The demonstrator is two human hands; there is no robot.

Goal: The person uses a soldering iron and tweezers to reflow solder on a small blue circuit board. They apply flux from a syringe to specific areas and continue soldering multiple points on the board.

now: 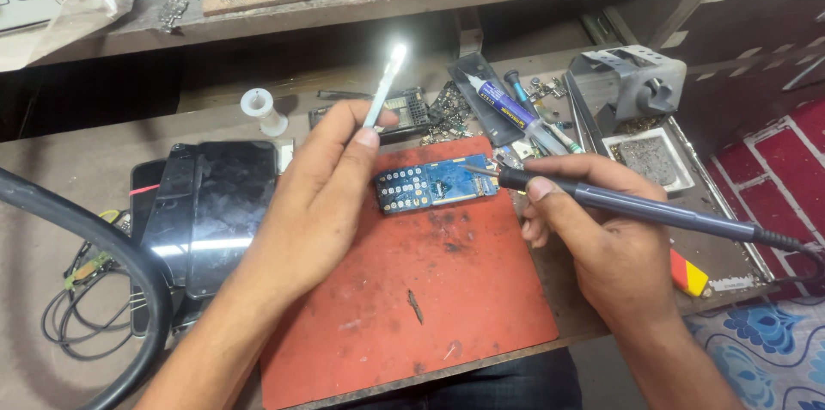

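Gripping the soldering iron (653, 208) in my right hand (601, 238), tip on the blue circuit board's (434, 186) right edge on the red mat (412, 290); left hand (322, 195) pinches metal tweezers (384, 88) up off the board. Risk as I see it: board isn't clamped, so a nudge could slide it and smear solder across pads. Small white tray (679, 171) beside the iron stand (632, 83) holds a grey cleaning pad (646, 158).

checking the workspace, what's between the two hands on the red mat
In the head view, a blue circuit board lies on the red mat between the left hand and right hand, the soldering iron tip at its right end.
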